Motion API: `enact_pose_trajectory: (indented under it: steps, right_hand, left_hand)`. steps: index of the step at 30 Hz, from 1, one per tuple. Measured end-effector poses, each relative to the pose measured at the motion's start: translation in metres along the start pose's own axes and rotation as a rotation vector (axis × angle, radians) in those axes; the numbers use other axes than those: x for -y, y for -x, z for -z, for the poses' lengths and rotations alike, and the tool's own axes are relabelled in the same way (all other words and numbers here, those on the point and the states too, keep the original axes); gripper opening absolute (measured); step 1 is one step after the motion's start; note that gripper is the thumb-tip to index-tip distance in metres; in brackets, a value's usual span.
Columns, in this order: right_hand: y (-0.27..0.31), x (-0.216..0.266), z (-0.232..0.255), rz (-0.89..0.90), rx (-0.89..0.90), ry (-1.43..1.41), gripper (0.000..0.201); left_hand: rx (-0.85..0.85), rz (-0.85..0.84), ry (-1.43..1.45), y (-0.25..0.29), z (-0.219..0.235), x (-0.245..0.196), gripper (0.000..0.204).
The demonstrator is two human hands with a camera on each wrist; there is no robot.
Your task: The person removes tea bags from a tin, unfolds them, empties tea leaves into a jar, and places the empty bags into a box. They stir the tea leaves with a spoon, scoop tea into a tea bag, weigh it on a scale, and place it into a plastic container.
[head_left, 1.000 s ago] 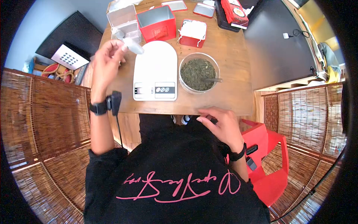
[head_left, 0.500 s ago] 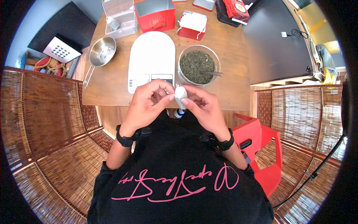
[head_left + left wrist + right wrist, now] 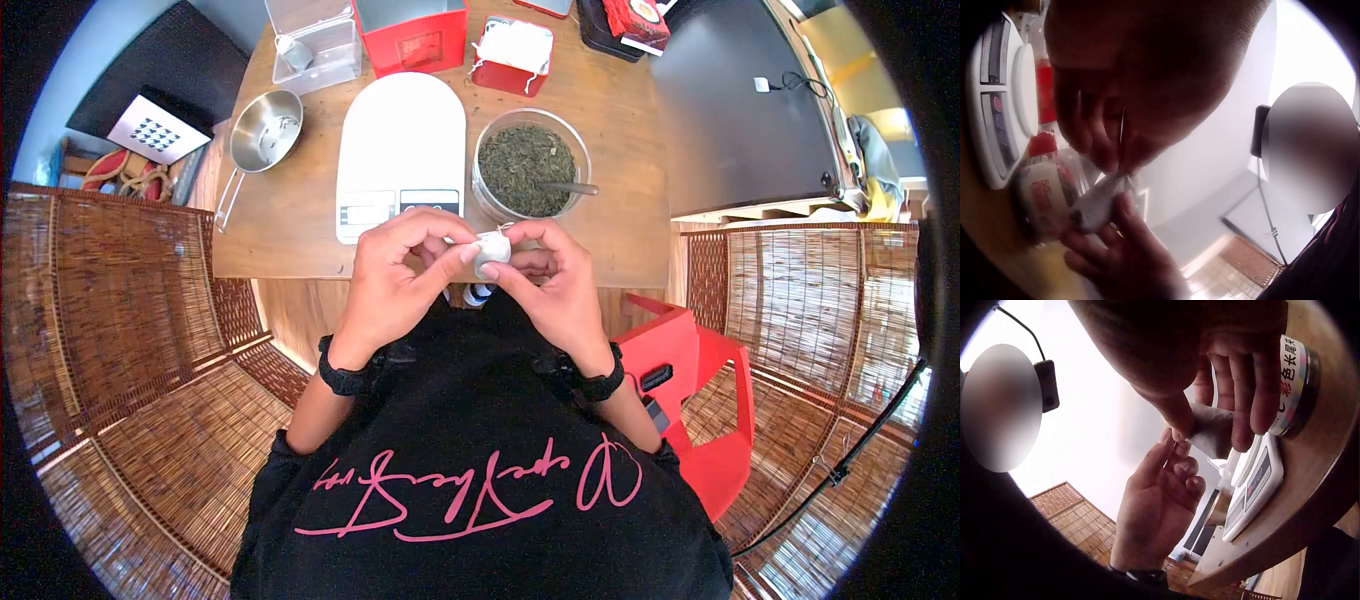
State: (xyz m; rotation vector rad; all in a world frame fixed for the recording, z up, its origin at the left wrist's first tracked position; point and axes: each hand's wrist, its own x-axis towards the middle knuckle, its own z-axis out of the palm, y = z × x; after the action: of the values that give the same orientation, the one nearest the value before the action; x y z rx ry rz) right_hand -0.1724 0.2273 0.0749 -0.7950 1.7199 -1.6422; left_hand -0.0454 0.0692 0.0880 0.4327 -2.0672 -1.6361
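A small white pouch is held between both hands at the table's front edge; in the left wrist view the pouch looks pale with a darker end. The left hand pinches its top between thumb and index finger. Thumb and fingers of the right hand grip its body, as the right wrist view also shows with the pouch. Just beyond the hands are a white scale and a clear tub of dried green leaves with a spoon handle sticking out.
A metal pan with a few bits inside stands left of the scale. Farther back are a clear box holding a white pouch, an open red tin and a smaller red tin of white pouches. A red chair is at the right.
The left hand came from above the table's left side, bringing the white pouch to the right hand. Both hands then took hold of it, and the pouch has since tilted slightly between them.
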Motion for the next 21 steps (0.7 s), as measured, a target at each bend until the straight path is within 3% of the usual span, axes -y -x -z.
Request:
enact_pose_trajectory:
  steps: [5, 8, 10, 13, 21]
  right_hand:
    - [0.002, 0.006, 0.001, -0.020, -0.005, 0.039, 0.030]
    - [0.004, 0.014, 0.006, -0.070, 0.041, 0.235, 0.027]
    - [0.003, 0.012, 0.007, 0.113, -0.016, 0.191, 0.022]
    - [0.001, 0.012, 0.007, 0.183, -0.036, 0.242, 0.017]
    - [0.005, 0.015, 0.005, 0.194, -0.096, 0.286, 0.010]
  left_hand:
    - [-0.044, 0.009, 0.028, 0.002, -0.003, 0.002, 0.010]
    - [-0.066, 0.052, 0.091, 0.003, -0.002, 0.003, 0.009]
    - [-0.026, 0.014, 0.041, 0.003, 0.001, 0.004, 0.008]
    - [0.044, -0.005, 0.001, 0.003, 0.000, 0.006, 0.007]
    - [0.001, 0.118, 0.197, 0.007, -0.009, 0.008, 0.010]
